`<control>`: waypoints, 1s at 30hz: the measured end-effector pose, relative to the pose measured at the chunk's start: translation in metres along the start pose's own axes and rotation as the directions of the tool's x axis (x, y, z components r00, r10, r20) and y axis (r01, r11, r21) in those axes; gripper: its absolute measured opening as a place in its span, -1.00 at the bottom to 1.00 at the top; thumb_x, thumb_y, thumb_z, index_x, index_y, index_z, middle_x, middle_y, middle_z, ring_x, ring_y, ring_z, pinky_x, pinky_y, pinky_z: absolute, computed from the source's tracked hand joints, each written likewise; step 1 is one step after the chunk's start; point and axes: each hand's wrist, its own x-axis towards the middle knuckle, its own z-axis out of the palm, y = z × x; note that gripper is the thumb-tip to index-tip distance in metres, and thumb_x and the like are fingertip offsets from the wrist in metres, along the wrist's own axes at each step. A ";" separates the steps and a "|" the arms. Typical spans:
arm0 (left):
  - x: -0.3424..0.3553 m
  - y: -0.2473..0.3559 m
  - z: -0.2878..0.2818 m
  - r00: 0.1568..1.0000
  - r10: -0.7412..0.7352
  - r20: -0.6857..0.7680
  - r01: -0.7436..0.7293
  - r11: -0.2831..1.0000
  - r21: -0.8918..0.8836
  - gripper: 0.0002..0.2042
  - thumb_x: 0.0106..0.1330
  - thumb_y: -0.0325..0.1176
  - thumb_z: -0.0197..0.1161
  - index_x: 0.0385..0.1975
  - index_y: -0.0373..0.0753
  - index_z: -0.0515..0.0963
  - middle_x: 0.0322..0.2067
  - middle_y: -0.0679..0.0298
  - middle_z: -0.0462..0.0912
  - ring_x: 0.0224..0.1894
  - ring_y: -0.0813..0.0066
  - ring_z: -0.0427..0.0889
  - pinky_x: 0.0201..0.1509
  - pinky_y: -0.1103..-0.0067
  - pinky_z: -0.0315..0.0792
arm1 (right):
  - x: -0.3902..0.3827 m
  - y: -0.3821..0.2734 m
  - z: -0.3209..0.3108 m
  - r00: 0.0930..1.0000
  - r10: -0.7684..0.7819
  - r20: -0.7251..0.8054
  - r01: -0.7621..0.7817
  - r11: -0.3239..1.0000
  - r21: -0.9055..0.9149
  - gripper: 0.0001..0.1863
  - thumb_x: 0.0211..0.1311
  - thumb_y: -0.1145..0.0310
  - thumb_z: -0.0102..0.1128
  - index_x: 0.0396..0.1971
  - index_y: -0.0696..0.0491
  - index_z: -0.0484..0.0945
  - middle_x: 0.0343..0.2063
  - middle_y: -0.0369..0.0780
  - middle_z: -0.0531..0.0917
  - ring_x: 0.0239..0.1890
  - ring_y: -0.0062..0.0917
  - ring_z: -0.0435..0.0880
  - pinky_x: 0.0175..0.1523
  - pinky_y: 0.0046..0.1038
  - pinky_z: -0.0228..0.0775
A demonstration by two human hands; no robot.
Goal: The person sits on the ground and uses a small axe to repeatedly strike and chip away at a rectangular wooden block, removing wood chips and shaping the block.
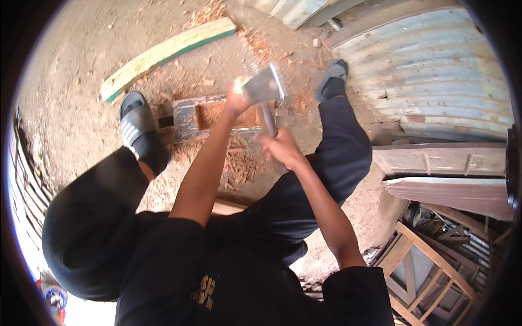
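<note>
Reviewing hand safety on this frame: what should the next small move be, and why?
Probably ease the left hand away from the axe head. The right hand grips the axe handle, and in this view the head shows right beside the left hand, in front of the hollowed wooden block. Blur hides whether head and hand touch.

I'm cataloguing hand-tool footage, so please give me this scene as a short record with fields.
Right hand: closed around the axe
Left hand: partly behind the axe head; hold unclear
Below: recessed wooden block
Ground: scattered shavings
Upper left: pale beam, one green side
Right: corrugated metal sheet
</note>
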 end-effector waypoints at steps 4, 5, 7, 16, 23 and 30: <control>-0.016 -0.015 -0.018 1.000 -0.024 -0.010 0.024 1.000 0.001 -0.71 0.07 -0.36 0.27 -0.18 -0.20 0.53 -0.22 0.23 0.61 -0.17 0.35 0.57 -0.04 0.49 0.43 | -0.024 -0.014 -0.005 0.987 -0.087 0.137 0.072 0.991 0.112 -0.77 0.12 0.34 0.15 -0.63 0.09 0.37 -0.75 -0.33 0.39 -0.76 -0.66 0.37 -0.62 -0.54 0.27; -0.012 0.003 -0.017 1.000 -0.010 0.019 0.007 0.991 0.133 -0.72 0.09 -0.35 0.26 -0.17 -0.19 0.53 -0.21 0.23 0.61 -0.16 0.34 0.57 -0.03 0.48 0.43 | -0.034 -0.020 -0.012 0.985 -0.045 0.164 0.023 0.990 0.137 -0.79 0.12 0.33 0.15 -0.59 0.10 0.39 -0.72 -0.33 0.41 -0.74 -0.67 0.38 -0.62 -0.55 0.28; -0.010 0.027 -0.023 1.000 0.018 0.011 -0.020 0.970 0.241 -0.69 0.10 -0.30 0.27 -0.16 -0.27 0.51 -0.21 0.20 0.61 -0.14 0.33 0.57 -0.01 0.48 0.42 | -0.041 -0.024 -0.022 0.990 -0.062 0.124 0.031 0.971 0.239 -0.79 0.12 0.32 0.15 -0.57 0.10 0.39 -0.71 -0.33 0.42 -0.73 -0.68 0.38 -0.62 -0.56 0.28; -0.041 0.123 -0.042 0.966 0.257 -0.036 -0.177 0.757 0.629 -0.16 -0.13 0.03 0.41 0.10 -0.32 0.19 0.08 -0.03 0.27 0.14 0.07 0.29 0.08 0.29 0.34 | -0.052 0.003 -0.073 0.996 -0.018 -0.092 0.074 0.752 0.655 -0.82 0.13 0.35 0.14 -0.41 0.13 0.39 -0.66 -0.33 0.40 -0.67 -0.69 0.36 -0.56 -0.57 0.24; 0.007 0.117 -0.003 0.995 0.018 0.094 -0.096 0.274 0.957 -0.60 0.05 0.02 0.25 -0.35 -0.22 0.48 -0.35 0.06 0.54 -0.30 0.19 0.56 -0.32 0.31 0.52 | -0.061 0.006 -0.082 1.000 0.006 -0.029 0.020 0.600 0.800 -0.86 0.13 0.41 0.11 -0.41 0.12 0.36 -0.66 -0.34 0.38 -0.68 -0.69 0.34 -0.57 -0.56 0.21; 0.022 0.093 -0.008 0.970 0.222 0.097 -0.142 0.198 0.970 -0.81 0.00 -0.27 0.22 -0.71 -0.22 0.46 -0.64 0.21 0.58 -0.64 0.35 0.58 -0.66 0.43 0.48 | -0.056 0.003 -0.075 0.997 0.048 0.062 -0.078 0.633 0.770 -0.86 0.16 0.41 0.09 -0.45 0.15 0.37 -0.69 -0.33 0.37 -0.73 -0.70 0.32 -0.61 -0.57 0.21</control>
